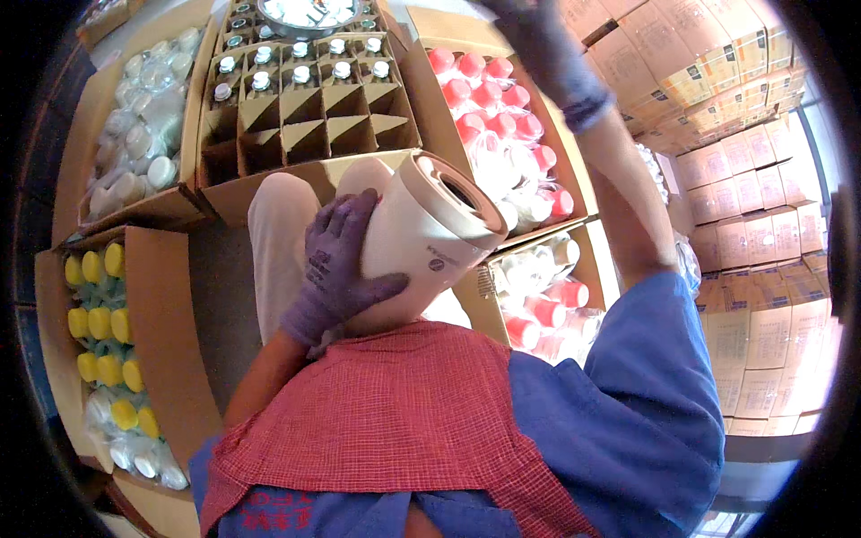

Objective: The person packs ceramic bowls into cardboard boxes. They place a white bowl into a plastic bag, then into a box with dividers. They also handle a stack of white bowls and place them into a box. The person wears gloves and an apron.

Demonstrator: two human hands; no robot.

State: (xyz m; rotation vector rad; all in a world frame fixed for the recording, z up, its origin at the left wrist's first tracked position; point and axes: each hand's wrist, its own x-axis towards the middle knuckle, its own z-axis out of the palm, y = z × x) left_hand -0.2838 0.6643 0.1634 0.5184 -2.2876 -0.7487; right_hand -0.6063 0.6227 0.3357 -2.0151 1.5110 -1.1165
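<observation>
A large beige vacuum jug body [410, 249] leans across my lap, its round open top tilted toward the upper right. My left hand [336, 262], in a purple-grey knit glove, lies against the jug's left side with fingers and thumb spread around it. Stretched far forward, my right hand [548, 57] wears a similar glove and is blurred. Its fingers run past the top edge of the picture, so what they hold or touch is hidden. Below that arm stands a carton of red-lidded items [485, 94] in clear plastic.
Ahead, a divided carton [289, 138] holds several white-capped items, with a metal bowl [309, 27] of small white pieces above. Cartons of bagged white-lidded items [161, 173], yellow-lidded items [99, 323] and more red lids [545, 309] surround me. Stacked boxes [753, 316] rise on the right.
</observation>
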